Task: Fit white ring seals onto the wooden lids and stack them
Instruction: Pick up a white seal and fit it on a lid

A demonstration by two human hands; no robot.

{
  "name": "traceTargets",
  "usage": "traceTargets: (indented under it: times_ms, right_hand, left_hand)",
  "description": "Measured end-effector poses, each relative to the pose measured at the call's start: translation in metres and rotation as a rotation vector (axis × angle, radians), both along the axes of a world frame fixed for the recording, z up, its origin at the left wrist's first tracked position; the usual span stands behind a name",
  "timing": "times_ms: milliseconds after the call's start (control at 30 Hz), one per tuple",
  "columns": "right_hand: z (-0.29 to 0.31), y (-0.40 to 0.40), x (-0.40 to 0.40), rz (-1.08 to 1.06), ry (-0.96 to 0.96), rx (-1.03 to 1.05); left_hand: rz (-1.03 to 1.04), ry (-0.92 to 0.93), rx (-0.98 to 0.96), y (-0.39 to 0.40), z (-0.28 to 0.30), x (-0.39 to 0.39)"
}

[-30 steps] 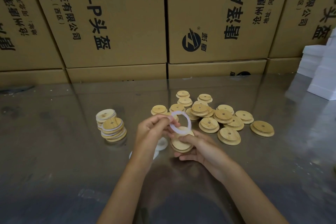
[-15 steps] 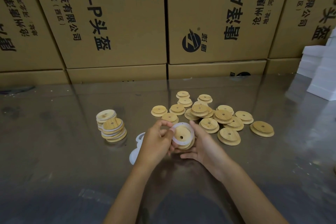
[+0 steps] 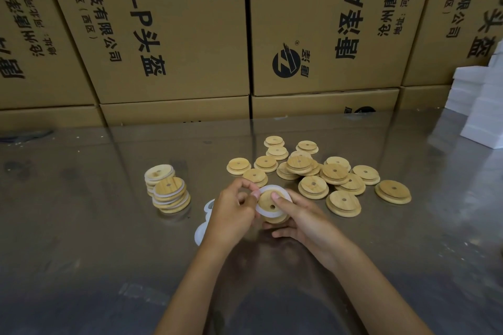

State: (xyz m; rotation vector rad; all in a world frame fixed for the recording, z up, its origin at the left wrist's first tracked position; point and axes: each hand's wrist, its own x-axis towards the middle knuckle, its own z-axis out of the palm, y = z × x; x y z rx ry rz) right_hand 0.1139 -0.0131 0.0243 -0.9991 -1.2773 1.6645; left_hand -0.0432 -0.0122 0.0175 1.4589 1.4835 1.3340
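**Seal seated over the lid; press-down stage reached**

From my remote station I noted that the white ring seal (image 3: pixel 273 200), held up clear of the wood a second before, lay around the raised step of the wooden lid (image 3: pixel 269 202). The left hand (image 3: pixel 236 212) pinched the seal's left edge between thumb and forefinger. The right hand (image 3: pixel 300 219) cupped the lid from below, thumb pressed flat on its face. I judged fitting nearly complete and stacking next. Loose spare seals (image 3: pixel 202 228) lay just left of the left hand. Further left stood the finished stacks (image 3: pixel 170 193); beyond the hands, the unfitted lids (image 3: pixel 313 171) lay scattered as before.
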Motion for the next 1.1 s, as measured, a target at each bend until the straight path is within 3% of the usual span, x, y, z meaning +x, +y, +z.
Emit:
traceTargets:
  times_ms: [667, 933, 1100]
  right_hand:
    - [-0.007, 0.009, 0.004, -0.086, 0.367, -0.202]
    - [-0.005, 0.009, 0.008, -0.040, 0.161, -0.054]
    - [-0.002, 0.007, 0.007, -0.016, 0.140, -0.043]
  left_hand:
    - [-0.143, -0.141, -0.074, 0.003, 0.002, 0.001]
    - [-0.082, -0.175, -0.065, 0.000, 0.000, -0.001]
    - [-0.074, -0.187, -0.038, 0.000, 0.001, 0.000]
